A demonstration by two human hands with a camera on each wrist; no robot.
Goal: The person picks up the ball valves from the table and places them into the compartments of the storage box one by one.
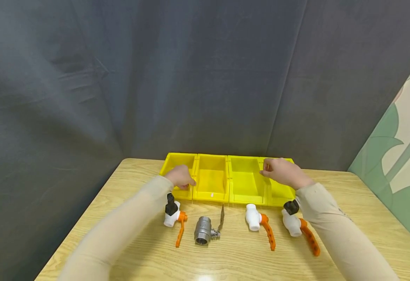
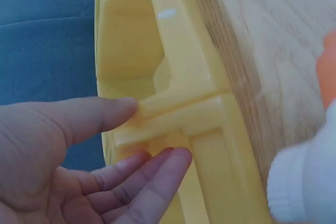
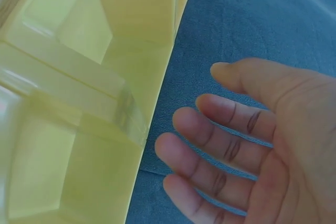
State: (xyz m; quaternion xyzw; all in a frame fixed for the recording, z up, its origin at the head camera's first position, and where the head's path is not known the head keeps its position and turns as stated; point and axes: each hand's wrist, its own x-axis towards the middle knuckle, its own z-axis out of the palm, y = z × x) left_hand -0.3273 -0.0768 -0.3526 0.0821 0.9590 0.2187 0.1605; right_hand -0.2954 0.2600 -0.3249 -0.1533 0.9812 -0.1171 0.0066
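My left hand (image 1: 181, 176) is over the left end of a row of joined yellow bins (image 1: 238, 200). In the left wrist view, its thumb lies at the wall between two bins (image 2: 178, 103), with loosely bent fingers apart from the thumb and nothing between them. Over the right end of the row, my right hand (image 1: 285, 171) has relaxed, spread fingers and holds nothing in the right wrist view. In front of the bins lie a white valve with a black part (image 1: 171, 216), a metal ball valve (image 1: 203, 230), a plain white valve (image 1: 252, 217) and another black-ended white valve (image 1: 291, 223).
The white plastic valves have orange handles (image 1: 268, 233). All of this is on a wooden table (image 1: 233, 259). A dark grey curtain (image 1: 205, 78) hangs right behind the bins, and a panel with a leaf pattern (image 1: 394, 156) stands at the right.
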